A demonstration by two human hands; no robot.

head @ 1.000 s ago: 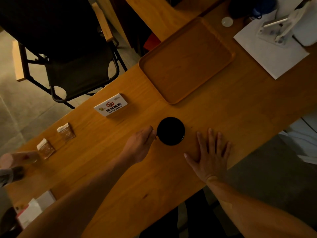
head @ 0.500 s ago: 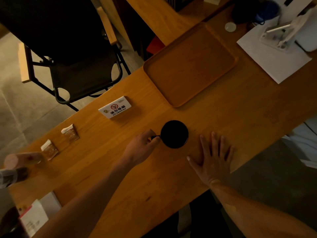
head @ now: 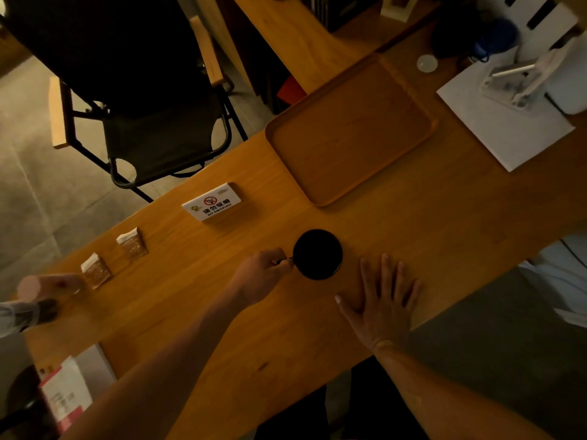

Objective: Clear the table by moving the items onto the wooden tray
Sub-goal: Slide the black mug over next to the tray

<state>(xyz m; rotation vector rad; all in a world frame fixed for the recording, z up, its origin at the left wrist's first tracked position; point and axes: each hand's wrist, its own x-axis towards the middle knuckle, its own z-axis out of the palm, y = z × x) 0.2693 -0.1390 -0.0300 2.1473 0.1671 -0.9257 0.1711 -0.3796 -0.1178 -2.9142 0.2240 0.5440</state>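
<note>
Head view, near to far. Right hand (head: 379, 301) lies flat on the orange-brown wooden desk (head: 444, 217), fingers straight and spread, holding nothing. Left hand (head: 262, 276) has its fingers curled round the thin handle of the round black mug (head: 317, 254), which stands upright on the desk just beside both hands; its interior is too dark to show any contents. Beyond it stand a white no-smoking sign (head: 212, 202) and, to the left, two small paper sachets (head: 112, 257). Farthest, well apart from the mug, lies the rectangular wooden tray (head: 349, 128), which holds nothing. Suggested handling: as the mug may hold liquid, it is best lifted level and set down inside the tray's raised rim, leaving room for the remaining items.
</note>
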